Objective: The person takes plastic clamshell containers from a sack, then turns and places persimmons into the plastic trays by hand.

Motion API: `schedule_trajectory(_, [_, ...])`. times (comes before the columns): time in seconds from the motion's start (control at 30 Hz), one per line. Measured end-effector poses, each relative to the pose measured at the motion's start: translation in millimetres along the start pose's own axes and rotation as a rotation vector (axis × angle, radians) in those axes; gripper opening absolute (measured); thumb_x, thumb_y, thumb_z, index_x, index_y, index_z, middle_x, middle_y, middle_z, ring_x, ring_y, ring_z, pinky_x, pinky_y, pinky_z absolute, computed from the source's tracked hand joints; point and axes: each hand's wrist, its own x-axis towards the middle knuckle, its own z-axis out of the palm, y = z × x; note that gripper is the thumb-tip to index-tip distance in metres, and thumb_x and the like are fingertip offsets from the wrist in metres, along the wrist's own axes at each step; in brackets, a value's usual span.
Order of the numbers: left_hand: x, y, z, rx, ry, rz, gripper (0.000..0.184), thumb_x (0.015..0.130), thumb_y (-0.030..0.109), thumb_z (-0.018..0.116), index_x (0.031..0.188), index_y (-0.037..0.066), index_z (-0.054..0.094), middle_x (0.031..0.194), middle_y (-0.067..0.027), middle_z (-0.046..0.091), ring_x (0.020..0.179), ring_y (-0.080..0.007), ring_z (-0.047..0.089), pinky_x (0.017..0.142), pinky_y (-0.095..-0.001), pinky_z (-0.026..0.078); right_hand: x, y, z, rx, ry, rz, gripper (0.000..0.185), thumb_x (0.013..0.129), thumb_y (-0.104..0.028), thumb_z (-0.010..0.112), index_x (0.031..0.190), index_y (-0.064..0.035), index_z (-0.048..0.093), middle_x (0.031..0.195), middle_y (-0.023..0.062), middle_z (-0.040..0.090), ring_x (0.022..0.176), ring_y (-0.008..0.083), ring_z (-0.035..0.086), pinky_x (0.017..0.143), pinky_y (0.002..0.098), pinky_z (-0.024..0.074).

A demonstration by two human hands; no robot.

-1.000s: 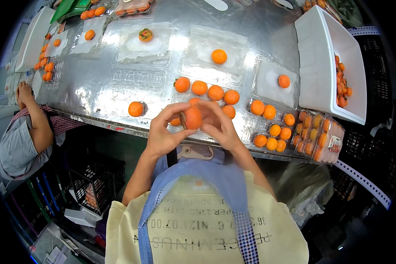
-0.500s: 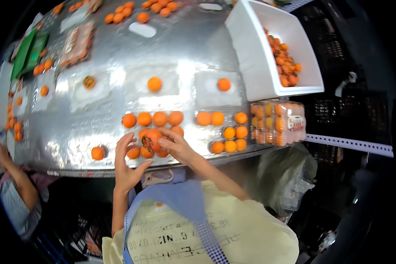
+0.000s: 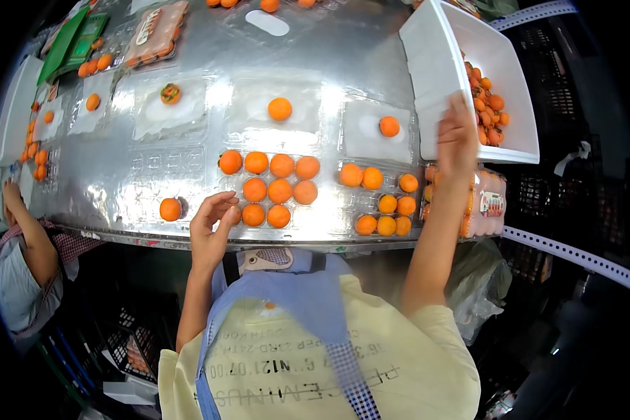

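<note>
My left hand hovers at the left edge of a clear tray of orange persimmons, thumb and fingers apart and nothing seen in it. Its thumb is beside a persimmon in the lower row, partly covered by the hand. My right hand, blurred by motion, is raised at the near wall of a white foam box, fingers stretched out, holding nothing that I can see. Inside the box lies a heap of small persimmons. A second clear tray with several persimmons sits between my hands.
Filled packs stand below the box. A single persimmon lies left of my left hand. Across the metal table, pads each hold one persimmon. A green crate is at far left, near a co-worker's arm.
My right hand has let go of the persimmon and swung right and up to the foam box. My left hand stays by the tray. The view has shifted, moving the table left-to-right and up.
</note>
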Motion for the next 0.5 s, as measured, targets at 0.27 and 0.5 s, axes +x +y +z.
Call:
schedule_trajectory(0.27, [-6,-16,-11,-0.100,0.049,-0.046,0.021,0.088,0.003,0.056,0.109,-0.002,0.057,0.097,-0.0067,0.063,0.088,-0.0106,0.059,0.080,-0.0238,0.048,-92,124,61,-1.184,-0.487,0.020,0.030,0.078,-0.012,0.067,0.107,-0.0041,0.061,0.093,0.0082,0.065,0.083,0.0179,0.062,0.066,0.0272,0.0507])
schedule_trajectory(0.5, [-8,-22,-12,-0.115,0.055,-0.052,0.020,0.088,0.003,0.056,0.108,-0.002,0.058,0.097,-0.0068,0.063,0.089,-0.0107,0.060,0.080,-0.0241,0.048,-103,128,71,-1.390,-0.569,0.007,0.027,0.072,-0.020,0.069,0.094,-0.0053,0.062,0.086,0.0114,0.064,0.076,0.0295,0.062,0.065,0.0397,0.0488])
